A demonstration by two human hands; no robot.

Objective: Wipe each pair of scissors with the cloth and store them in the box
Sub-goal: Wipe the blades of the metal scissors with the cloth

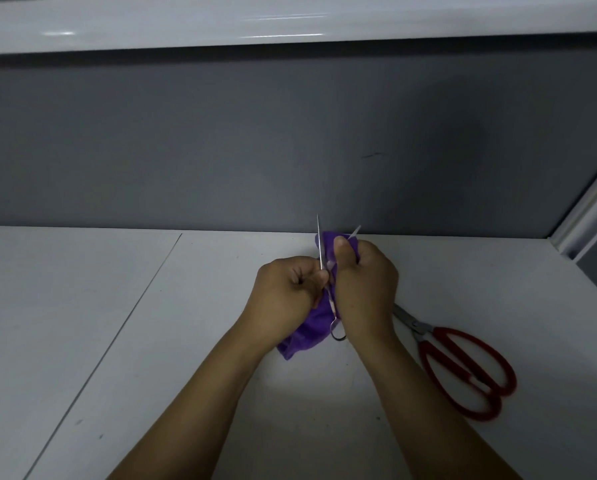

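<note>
**Open blades close to fingers: cut risk**

The right hand (366, 282) curls round the soft purple cloth (307, 330), thumb pressing it onto one blade of the slim, open steel scissors (319, 247). The left hand (286, 289) grips those scissors near the pivot, beside the bare second blade. A slip could nick a finger. Large red-handled scissors (463, 362) lie nearby on the white table (151, 323). No box is in view.
</note>
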